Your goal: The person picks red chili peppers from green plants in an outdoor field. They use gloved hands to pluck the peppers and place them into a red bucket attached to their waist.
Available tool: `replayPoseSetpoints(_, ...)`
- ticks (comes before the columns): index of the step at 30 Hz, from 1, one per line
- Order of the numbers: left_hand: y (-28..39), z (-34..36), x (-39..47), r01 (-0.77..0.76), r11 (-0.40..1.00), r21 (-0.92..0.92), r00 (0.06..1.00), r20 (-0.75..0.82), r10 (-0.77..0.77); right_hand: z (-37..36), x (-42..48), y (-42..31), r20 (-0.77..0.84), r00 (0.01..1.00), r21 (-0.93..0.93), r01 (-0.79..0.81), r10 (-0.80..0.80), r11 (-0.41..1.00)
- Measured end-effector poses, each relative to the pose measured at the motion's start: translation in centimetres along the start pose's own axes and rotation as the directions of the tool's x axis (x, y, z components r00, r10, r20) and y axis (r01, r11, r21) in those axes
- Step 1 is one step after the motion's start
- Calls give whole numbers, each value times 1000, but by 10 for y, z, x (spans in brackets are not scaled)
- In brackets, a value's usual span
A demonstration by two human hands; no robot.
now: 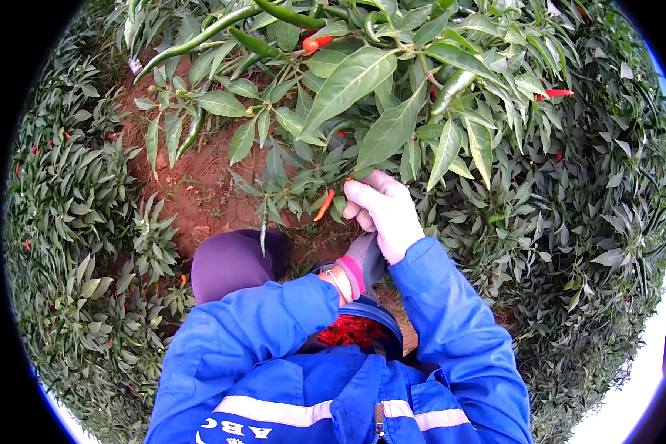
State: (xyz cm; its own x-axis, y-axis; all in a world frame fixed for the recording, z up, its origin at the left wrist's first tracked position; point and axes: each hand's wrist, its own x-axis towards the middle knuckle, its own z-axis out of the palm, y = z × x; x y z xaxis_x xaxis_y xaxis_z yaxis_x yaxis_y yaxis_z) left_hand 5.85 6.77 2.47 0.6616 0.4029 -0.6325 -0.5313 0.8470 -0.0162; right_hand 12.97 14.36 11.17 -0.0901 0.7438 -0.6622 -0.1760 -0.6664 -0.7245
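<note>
My right hand (380,208), in a pale knitted glove, is raised among the leaves of a chili pepper plant (391,133). Its fingers are curled, and what lies between them is hidden. An orange-red chili pepper (324,205) hangs just left of its fingertips. Below and partly behind it is my left hand (366,252), in a grey glove with a pink cuff; its fingers are mostly hidden. Under my left wrist stands a blue bucket (391,322) holding many red chili peppers (349,331).
Green chili peppers (205,34) and a red one (317,42) hang close at the top. Dense pepper plants (72,216) stand on both sides, with reddish soil (216,172) between. My bent knee in purple cloth (233,266) is left of the bucket.
</note>
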Motion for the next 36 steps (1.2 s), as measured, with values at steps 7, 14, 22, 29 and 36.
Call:
replayPoseSetpoints(7,2,9,0,-83,996,-44,994,-80,79,6,9,9,-178,980,-31,86,-90,996)
replayPoseSetpoints(14,-19,-43,25,-14,999,-46,998,58,17,-7,-7,7,-220,858,-619,244,-463,746)
replayPoseSetpoints(22,-16,-4,12,-31,999,-40,999,-44,29,-21,-11,12,121,991,41,-70,64,997)
replayPoseSetpoints(29,4,1,-11,-182,889,419,981,140,134,-35,-71,1,-160,921,-483,242,-356,842)
replayPoseSetpoints(36,-3,2,-9,-297,857,421,918,372,135,-46,-95,20,110,793,-880,358,-599,313)
